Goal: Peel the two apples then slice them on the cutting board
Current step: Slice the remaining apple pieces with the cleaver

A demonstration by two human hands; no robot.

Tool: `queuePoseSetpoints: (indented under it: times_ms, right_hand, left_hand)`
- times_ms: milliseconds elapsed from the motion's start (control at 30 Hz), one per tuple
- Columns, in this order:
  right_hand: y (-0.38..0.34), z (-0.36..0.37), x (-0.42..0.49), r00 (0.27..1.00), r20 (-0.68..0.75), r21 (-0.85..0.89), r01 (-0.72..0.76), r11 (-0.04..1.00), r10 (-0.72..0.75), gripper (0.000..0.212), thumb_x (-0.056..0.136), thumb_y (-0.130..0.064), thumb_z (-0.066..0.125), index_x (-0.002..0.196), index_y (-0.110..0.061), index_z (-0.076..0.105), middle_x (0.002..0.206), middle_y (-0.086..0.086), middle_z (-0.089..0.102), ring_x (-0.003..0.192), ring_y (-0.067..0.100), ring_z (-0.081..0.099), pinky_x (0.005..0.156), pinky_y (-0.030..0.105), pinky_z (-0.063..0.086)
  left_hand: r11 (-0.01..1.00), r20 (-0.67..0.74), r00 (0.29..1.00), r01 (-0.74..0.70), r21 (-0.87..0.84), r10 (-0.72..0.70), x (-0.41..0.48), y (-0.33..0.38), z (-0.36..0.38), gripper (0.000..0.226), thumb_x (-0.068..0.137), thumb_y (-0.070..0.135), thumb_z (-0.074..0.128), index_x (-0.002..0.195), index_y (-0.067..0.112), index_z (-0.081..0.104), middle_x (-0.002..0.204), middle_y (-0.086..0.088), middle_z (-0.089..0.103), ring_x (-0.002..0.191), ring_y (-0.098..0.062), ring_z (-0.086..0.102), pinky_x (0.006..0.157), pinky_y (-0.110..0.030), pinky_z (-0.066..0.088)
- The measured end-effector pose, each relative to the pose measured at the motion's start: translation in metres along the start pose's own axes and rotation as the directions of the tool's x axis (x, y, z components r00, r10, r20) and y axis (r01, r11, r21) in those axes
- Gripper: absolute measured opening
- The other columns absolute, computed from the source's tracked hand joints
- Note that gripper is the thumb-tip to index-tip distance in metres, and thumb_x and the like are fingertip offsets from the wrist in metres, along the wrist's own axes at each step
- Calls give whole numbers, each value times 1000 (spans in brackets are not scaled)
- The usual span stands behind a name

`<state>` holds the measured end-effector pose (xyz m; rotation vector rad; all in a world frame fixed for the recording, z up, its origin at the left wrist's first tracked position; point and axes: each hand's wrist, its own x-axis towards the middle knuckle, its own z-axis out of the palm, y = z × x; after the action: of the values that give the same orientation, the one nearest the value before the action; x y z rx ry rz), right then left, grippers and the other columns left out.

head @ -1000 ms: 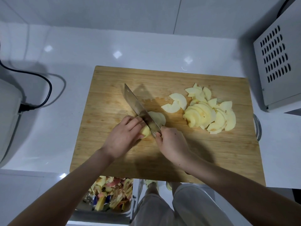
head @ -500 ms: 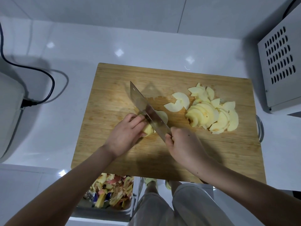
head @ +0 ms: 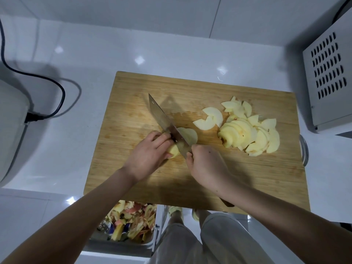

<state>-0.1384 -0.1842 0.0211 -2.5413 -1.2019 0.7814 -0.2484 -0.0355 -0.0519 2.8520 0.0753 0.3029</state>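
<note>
On the one cutting board, the one uncut apple piece is pinned under the curled fingers of the left hand, against whose knuckles the single knife is laid, its handle being gripped by the closed right hand. With so little apple left to hold, a fingertip could be nicked or the piece rolled aside by the blade. Two loose slices are counted rightward; the heap is too overlapped to be counted.

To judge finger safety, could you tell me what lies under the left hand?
A peeled apple piece, its yellow end showing against the knife. How much apple lies beneath the left hand is hidden.
</note>
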Motion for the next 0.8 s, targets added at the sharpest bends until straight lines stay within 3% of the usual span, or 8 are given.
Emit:
queuePoseSetpoints:
  times_ms: [100, 233, 367, 500, 700, 800]
  right_hand:
    - [-2, 14, 6, 1000, -12, 18, -20, 1000, 20, 25, 99, -23, 41, 91, -10, 61, 65, -10, 46, 53, 6, 44, 44, 13, 24]
    - [4, 11, 2, 998, -16, 86, -62, 994, 63, 22, 99, -25, 40, 82, -17, 51, 58, -13, 41, 45, 0, 39, 39, 15, 23]
    - [6, -9, -9, 999, -28, 85, -44, 995, 46, 24, 99, -26, 39, 76, -20, 45, 57, -11, 42, 45, 2, 40, 38, 15, 29]
    - [3, -16, -19, 999, -30, 26, -12, 1000, 12, 23, 99, -27, 38, 77, -22, 42, 57, -12, 40, 45, 0, 39, 38, 16, 25]
    - [8, -7, -21, 999, 17, 29, -30, 999, 29, 22, 99, -25, 39, 80, -20, 48, 60, -12, 41, 49, 0, 40, 44, 14, 24]
    - [10, -8, -24, 999, 0, 27, -45, 999, 45, 21, 99, -26, 39, 82, -19, 51, 62, -11, 45, 51, 0, 44, 44, 13, 30]
  left_hand:
    - [1000, 2, 1000, 25, -14, -25, -1, 0, 2, 38, 89, 34, 49, 111, 6, 64, 115, -9, 63, 100, -25, 49, 76, -35, 52]
    - [999, -12, 999, 46, -12, -46, -2, 5, 3, 37, 88, 32, 51, 111, 5, 64, 113, -9, 64, 101, -22, 47, 77, -33, 51]
    - [996, -28, 995, 91, -23, -92, -3, 5, 1, 35, 79, 23, 68, 108, 3, 64, 112, -10, 64, 101, -24, 47, 74, -37, 53]
    - [995, -12, 995, 96, 1, -96, -1, 9, -1, 42, 71, 18, 80, 106, 3, 66, 109, -10, 66, 97, -27, 55, 72, -35, 54]
    - [996, -61, 994, 86, -23, -88, 0, 11, -1, 37, 75, 22, 68, 107, 4, 66, 109, -10, 66, 100, -23, 46, 70, -35, 54]
    - [995, -41, 994, 97, -38, -99, 0, 10, 0, 35, 77, 21, 68, 108, 4, 65, 111, -9, 65, 99, -25, 50, 71, -35, 54]
